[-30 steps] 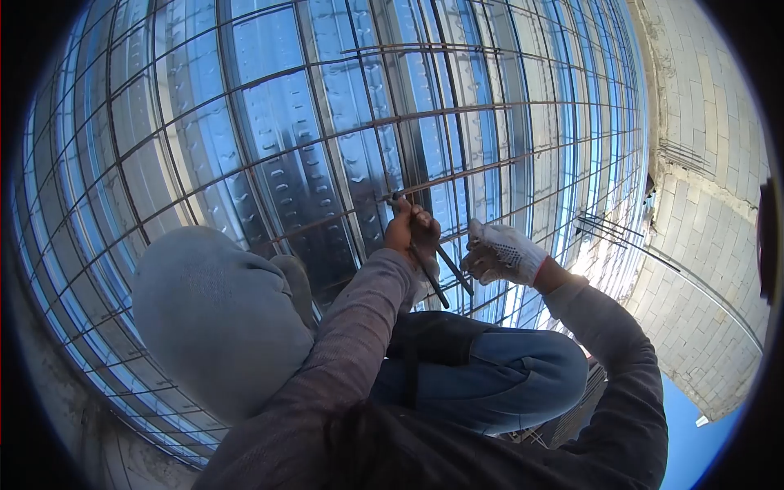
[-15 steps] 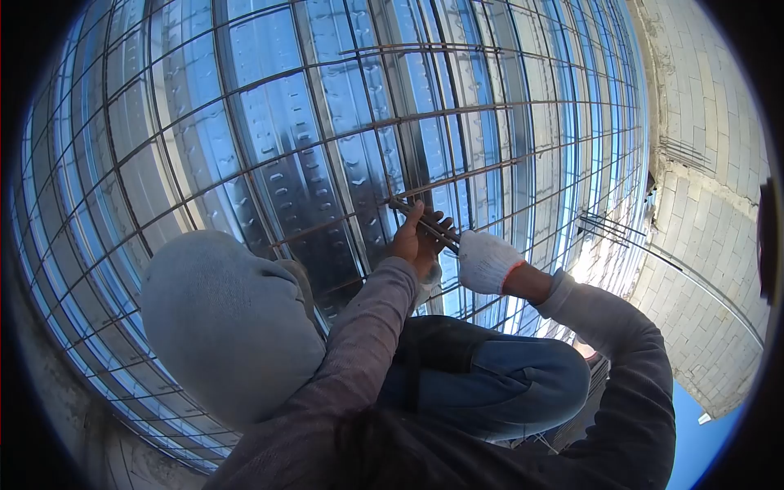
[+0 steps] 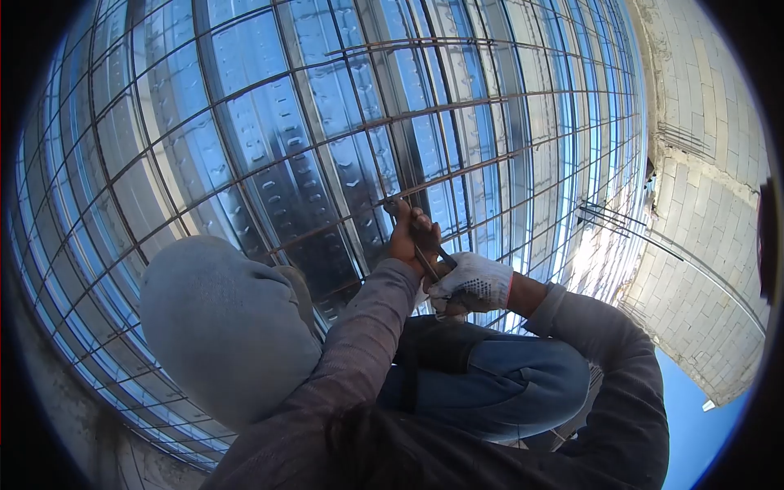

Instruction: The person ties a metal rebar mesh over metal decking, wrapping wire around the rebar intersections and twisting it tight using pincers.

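Observation:
My bare left hand [image 3: 406, 238] has its fingers curled round the upper part of a pair of pincers [image 3: 442, 263]. The jaw end shows above that hand, close to a crossing of the rebar mesh [image 3: 445, 178]. My right hand [image 3: 483, 282], in a white knitted glove with dark dots and a red-edged cuff, is closed on the lower handles. The two hands are nearly touching. Behind them lies shiny corrugated metal decking [image 3: 282, 184]. My left palm and part of the tool are hidden, and I cannot make out any tie wire.
Rebar mesh stretches over the decking on all sides. At the right stands a pale block wall [image 3: 694, 269], with several bars [image 3: 612, 220] sticking out toward it. My bent knee in jeans [image 3: 523, 384] is below the hands. A grey fabric-covered rounded shape [image 3: 224, 335] fills the lower left.
My right hand has moved down and left with the pincer handles and turned, so the dotted glove side shows. The handles now tilt more steeply. My left hand has stayed near the same crossing.

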The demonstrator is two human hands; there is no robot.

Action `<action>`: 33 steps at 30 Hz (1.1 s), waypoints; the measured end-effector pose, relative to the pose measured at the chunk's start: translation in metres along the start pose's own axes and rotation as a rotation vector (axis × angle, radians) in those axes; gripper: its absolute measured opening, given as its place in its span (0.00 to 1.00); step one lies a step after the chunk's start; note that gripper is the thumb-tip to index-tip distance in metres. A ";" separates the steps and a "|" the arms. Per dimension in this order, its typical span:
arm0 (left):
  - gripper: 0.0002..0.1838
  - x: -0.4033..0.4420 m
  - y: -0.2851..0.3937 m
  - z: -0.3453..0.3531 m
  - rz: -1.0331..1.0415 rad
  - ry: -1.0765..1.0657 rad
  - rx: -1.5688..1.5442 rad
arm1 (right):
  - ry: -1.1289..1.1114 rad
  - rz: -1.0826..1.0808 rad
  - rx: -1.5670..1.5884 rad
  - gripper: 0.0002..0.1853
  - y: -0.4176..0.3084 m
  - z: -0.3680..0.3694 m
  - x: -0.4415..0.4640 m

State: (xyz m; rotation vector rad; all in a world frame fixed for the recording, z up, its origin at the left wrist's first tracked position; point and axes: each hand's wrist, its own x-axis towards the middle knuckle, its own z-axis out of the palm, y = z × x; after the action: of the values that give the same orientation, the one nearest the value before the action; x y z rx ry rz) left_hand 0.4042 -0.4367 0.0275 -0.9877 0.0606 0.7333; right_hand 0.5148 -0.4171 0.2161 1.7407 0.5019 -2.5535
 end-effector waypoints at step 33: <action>0.14 -0.002 -0.002 0.020 -0.126 0.181 0.140 | 0.522 0.067 -0.173 0.31 -0.026 -0.030 -0.020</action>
State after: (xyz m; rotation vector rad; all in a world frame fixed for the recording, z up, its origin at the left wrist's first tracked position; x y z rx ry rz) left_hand 0.3981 -0.4227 0.0408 -0.9136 0.2029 0.5156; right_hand 0.5440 -0.3874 0.2309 2.2993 0.6337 -1.9244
